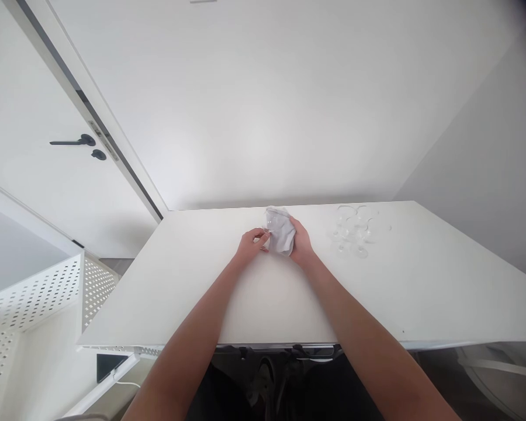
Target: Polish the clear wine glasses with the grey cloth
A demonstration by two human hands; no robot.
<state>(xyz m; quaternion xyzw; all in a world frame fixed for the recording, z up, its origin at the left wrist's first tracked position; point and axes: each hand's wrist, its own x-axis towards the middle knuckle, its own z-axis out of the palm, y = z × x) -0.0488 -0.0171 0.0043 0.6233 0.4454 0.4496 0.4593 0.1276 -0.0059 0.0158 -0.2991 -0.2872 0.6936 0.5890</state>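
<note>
While forearms reach over white table (193,280), right hand (301,240) grasps pale grey cloth (282,233) near middle of far edge, fingers curled round right side. Left hand (251,244) pinches clear glassy object (265,228) at cloth's left; cannot tell whether cloth lies inside or around it. Clear stemmed glasses (349,229) stand grouped to right, well apart from hands.

White door (44,111) with a black handle (76,142), perforated white panel (39,290) nearby
</note>
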